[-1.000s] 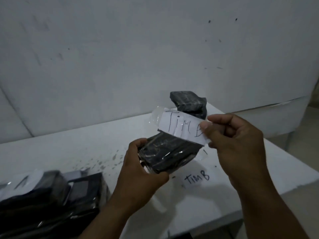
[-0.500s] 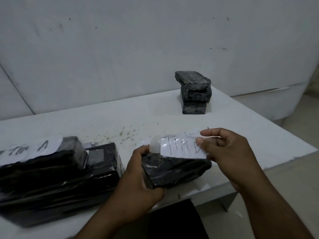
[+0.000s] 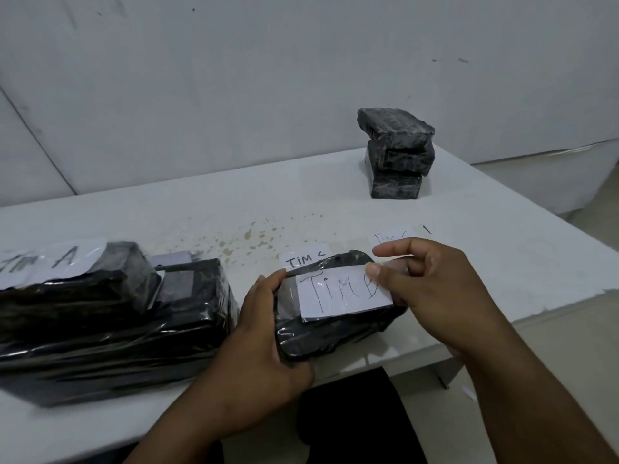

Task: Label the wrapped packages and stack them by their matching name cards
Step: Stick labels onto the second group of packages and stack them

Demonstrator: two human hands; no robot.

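Note:
A black wrapped package (image 3: 335, 333) sits at the table's front edge, gripped on its left side by my left hand (image 3: 264, 343). On its top lies a white paper label (image 3: 341, 291) reading "TIM B". My right hand (image 3: 432, 293) pinches the label's right end between thumb and forefinger. Just behind the package lies a name card (image 3: 304, 260) reading "TIM C". A second card (image 3: 393, 237) with similar writing shows above my right hand, partly hidden.
At the left lies a large pile of black wrapped packages (image 3: 100, 323), one with a "TIM A" label (image 3: 50, 262). Three unlabelled black packages (image 3: 397, 152) are stacked at the far right of the white table (image 3: 201, 216). A wall stands behind.
The package and the label came down from mid-air to the table's front edge. The label, held above the package before, now lies flat on its top. The view tilted down and left.

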